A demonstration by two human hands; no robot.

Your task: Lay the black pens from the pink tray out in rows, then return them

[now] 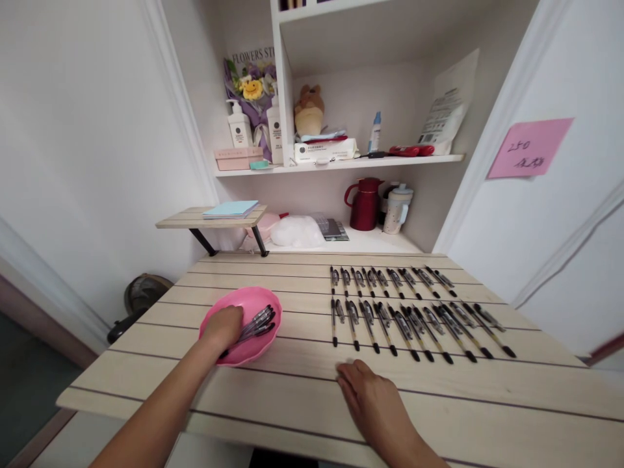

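My left hand (227,327) reaches into a pink bowl (270,300) with a wavy rim, its fingers curled and partly hidden. Beside and under it lies a bunch of clear pens (258,324) with black ends; I cannot tell which of them it grips. My right hand (370,396) rests on the wooden table with fingers bent together and nothing visible in them. Just beyond it, a front row of pens (390,328) lies side by side, each with a clear and black cap piece next to it. A back row of similar pens (380,281) lies farther away.
Left of the bowl's far side stands a small raised shelf (180,219) with blue paper (231,209). Behind the table are a red jug (365,205), a pale cup (397,209) and a white plastic bag (297,232). A pink note (531,148) hangs on the right wall.
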